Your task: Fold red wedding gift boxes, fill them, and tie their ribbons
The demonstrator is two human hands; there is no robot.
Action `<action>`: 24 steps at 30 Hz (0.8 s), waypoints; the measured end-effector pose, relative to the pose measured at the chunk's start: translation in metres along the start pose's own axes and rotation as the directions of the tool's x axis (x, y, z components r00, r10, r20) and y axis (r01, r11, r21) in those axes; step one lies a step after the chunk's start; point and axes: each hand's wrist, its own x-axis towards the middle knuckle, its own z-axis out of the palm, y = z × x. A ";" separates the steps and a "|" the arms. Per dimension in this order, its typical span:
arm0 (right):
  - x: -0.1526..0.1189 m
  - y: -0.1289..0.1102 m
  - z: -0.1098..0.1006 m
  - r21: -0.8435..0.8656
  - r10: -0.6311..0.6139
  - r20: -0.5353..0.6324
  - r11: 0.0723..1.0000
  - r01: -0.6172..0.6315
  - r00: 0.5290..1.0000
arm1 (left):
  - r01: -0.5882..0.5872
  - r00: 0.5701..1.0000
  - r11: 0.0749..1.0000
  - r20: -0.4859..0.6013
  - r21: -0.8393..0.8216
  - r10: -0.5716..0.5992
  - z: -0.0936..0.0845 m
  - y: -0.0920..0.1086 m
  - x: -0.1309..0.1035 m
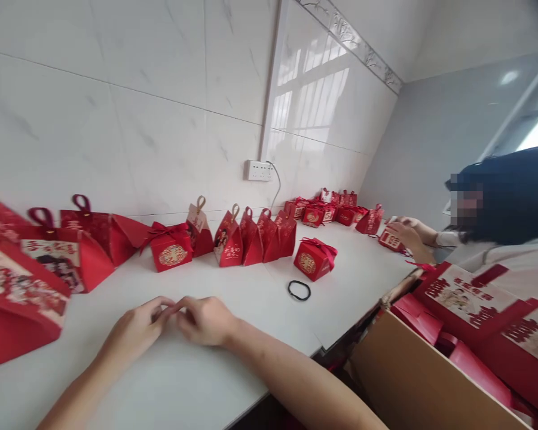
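My left hand (138,325) and my right hand (204,319) meet at the fingertips above the white table (161,382). The fingers of both are curled and pressed together; whatever is between them, if anything, is too small to name. Behind them stands a red box with a bow and a gold emblem (173,257). Another bowed red box (311,263) is farther right, with a black loop (299,291) in front of it. Several red triangular boxes with loop handles (228,245) stand in a row near the wall.
Larger red gift boxes (22,292) stand at the left. A cardboard carton (421,364) holding red packages (475,304) is at the lower right. Beyond it, a person (511,209) handles a small red box (391,237). More boxes (312,216) line the far wall.
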 end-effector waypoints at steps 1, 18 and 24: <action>0.001 0.003 -0.004 0.040 0.004 -0.045 0.999 -0.002 0.999 | -0.030 0.999 1.000 -0.016 0.005 0.030 0.001 0.001 -0.002; 0.031 0.043 -0.060 0.083 0.413 -0.443 0.903 -0.422 0.796 | -0.084 0.996 0.990 -0.041 -0.109 0.080 0.001 0.001 -0.022; 0.043 0.037 -0.043 0.065 0.551 -0.461 0.803 -0.593 0.695 | -0.093 0.995 0.991 -0.054 -0.098 0.088 0.005 -0.004 -0.020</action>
